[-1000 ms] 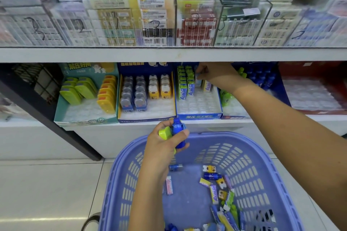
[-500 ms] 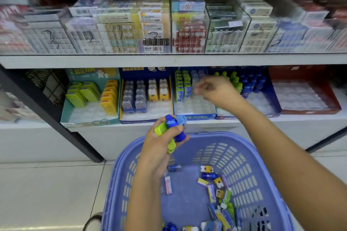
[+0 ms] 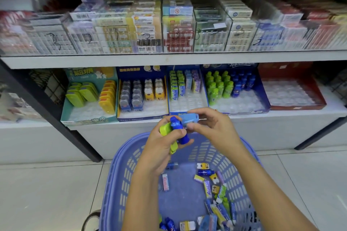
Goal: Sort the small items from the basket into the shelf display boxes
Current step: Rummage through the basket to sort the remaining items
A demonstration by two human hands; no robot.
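- Nearest me, inside the basket (image 3: 120,170), loose small items (image 3: 216,191) lie heaped and overlapping, mostly in its right half. A hasty grab there could bring up two kinds at once.
- Above the basket's far rim, my left hand (image 3: 159,152) is crowded. Its fingers curl round a blue bottle (image 3: 178,127), with a yellow-green case (image 3: 164,130) pressed into the palm. I judge this the main risk: loosening one finger could drop either piece into the basket or onto the floor tiles (image 3: 37,193) beside it.
- Just right of that, also over the far rim, my right hand (image 3: 212,129) pinches a light blue case (image 3: 190,118) between thumb and fingertips. I cannot tell whether my left hand has let go of it, and pulling too soon could drag the bottle loose.
- Beyond the basket's far left corner, the teal box (image 3: 88,116) holds yellow-green and yellow cases. I see no light blue row anywhere, so this case could land in the wrong box.
- Beyond the far right corner, the bottle box (image 3: 262,99) stands packed with upright green and blue bottles. A careless push there could topple its neighbours.
- Farthest, the upper shelf edge (image 3: 169,60) overhangs the boxes, so a high reach could knock my knuckles and shake my grip.
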